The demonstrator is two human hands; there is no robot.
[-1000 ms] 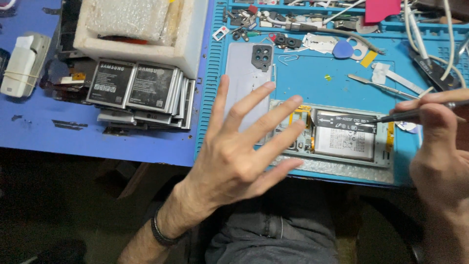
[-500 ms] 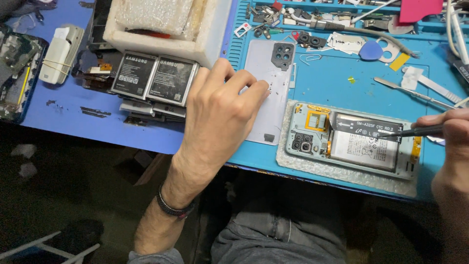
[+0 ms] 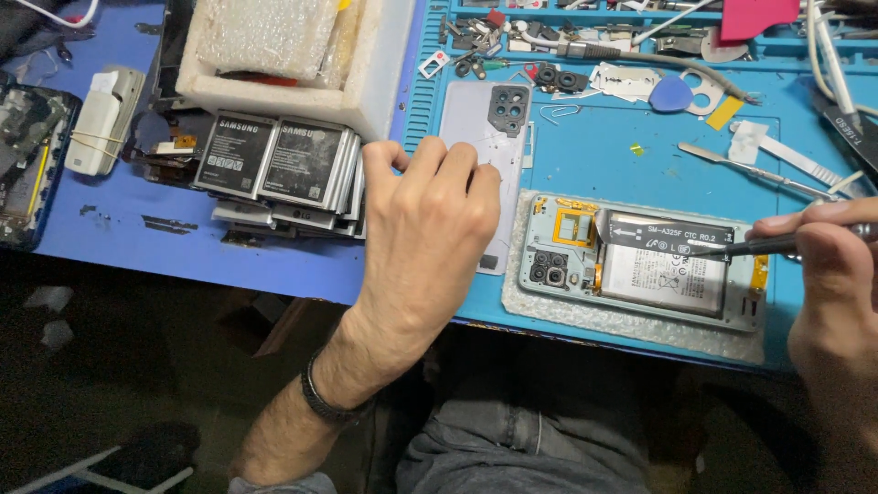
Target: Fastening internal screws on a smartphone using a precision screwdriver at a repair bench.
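Note:
An opened phone [image 3: 640,265] lies face down on a grey pad, its battery and pale green frame exposed. My right hand [image 3: 828,284] grips a thin metal tool [image 3: 732,247] whose tip rests over the battery's top edge. A lilac phone back cover [image 3: 485,128] with a dark camera cutout lies flat to the left of the phone. My left hand [image 3: 430,220] rests knuckles up on that cover, fingers curled down onto its lower part. A dark band circles my left wrist.
A stack of phone batteries [image 3: 279,169] sits left of the cover, below a white foam box [image 3: 283,87] with bubble wrap. Screws, small parts, a blue pick [image 3: 672,91], metal spudgers [image 3: 754,169] and cables litter the blue mat's far side. A dismantled device [image 3: 23,155] lies far left.
My left hand went from hovering spread-fingered to pressing down onto the lilac back cover with fingers curled. The right hand keeps the tool at the battery.

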